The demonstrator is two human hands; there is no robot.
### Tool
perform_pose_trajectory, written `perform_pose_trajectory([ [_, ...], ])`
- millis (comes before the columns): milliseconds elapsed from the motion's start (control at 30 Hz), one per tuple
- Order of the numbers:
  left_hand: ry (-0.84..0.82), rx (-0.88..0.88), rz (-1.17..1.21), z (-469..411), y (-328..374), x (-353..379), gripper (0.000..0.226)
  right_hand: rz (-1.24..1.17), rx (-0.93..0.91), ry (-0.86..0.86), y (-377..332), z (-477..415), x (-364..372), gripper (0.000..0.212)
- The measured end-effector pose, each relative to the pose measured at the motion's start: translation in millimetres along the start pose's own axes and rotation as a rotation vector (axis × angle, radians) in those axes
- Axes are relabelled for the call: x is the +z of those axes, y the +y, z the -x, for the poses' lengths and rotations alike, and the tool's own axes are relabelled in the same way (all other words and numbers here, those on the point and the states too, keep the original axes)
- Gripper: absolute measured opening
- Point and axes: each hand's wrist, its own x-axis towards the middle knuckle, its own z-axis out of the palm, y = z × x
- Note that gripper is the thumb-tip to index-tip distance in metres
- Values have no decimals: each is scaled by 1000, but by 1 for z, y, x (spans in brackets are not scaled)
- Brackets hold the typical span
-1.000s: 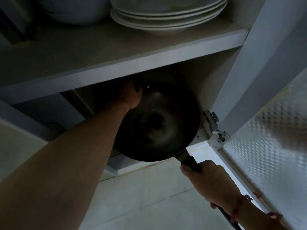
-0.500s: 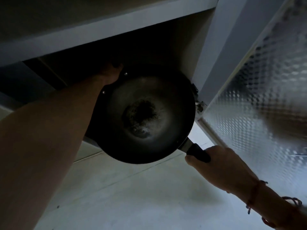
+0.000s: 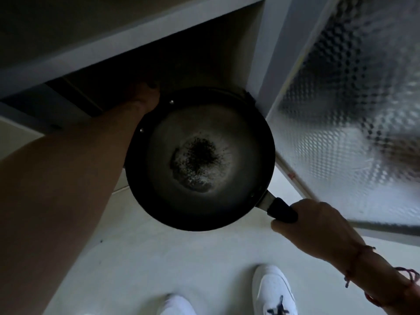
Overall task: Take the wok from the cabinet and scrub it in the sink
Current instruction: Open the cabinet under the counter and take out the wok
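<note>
A round black wok (image 3: 200, 158) with a dark burnt patch at its centre hangs in front of the low cabinet opening (image 3: 200, 64), mostly out over the floor. My right hand (image 3: 318, 226) is closed around its black handle (image 3: 281, 210) at the lower right. My left hand (image 3: 145, 96) grips the wok's far rim at the upper left, partly in the cabinet's shadow, with the fingers hidden behind the rim.
The cabinet's open door (image 3: 354, 105) with textured glass stands close on the right, almost touching the wok's rim. A shelf edge (image 3: 127, 42) runs above. Pale floor (image 3: 159, 264) lies below, with my white shoes (image 3: 272, 292) at the bottom.
The wok has come out of the cabinet toward me and lower, held by both hands. The view has tilted down: the plates on the shelf are gone and my shoes show.
</note>
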Motion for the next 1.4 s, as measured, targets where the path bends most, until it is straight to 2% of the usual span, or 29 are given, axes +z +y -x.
perform_pose_trajectory([
  [67,5,-21,4,12,2,-7,71,7,31,-23,2,14,-4,38],
  [100,-2,-28,2,25,3,-11,71,15,50,-46,2,25,-8,36],
  [200,-64,-30,-36,52,8,-20,48,44,106,-89,3,60,-23,31],
  [267,-91,-38,-64,74,15,-30,43,75,136,-111,2,86,-36,29],
  [400,-66,-97,-77,100,20,-57,51,149,158,-116,-1,132,-68,26],
  [667,-4,-91,-164,166,47,-124,54,206,189,-92,-2,209,-147,28],
  [800,-46,-157,-107,206,61,-165,59,278,176,-96,0,254,-191,31],
  [1000,-104,-190,-9,268,79,-236,62,338,173,-135,2,322,-266,22],
  [1167,-35,-117,7,305,98,-302,52,365,178,-139,-5,366,-329,23],
  [1400,20,-147,118,351,110,-393,47,413,130,-113,-22,404,-408,20],
])
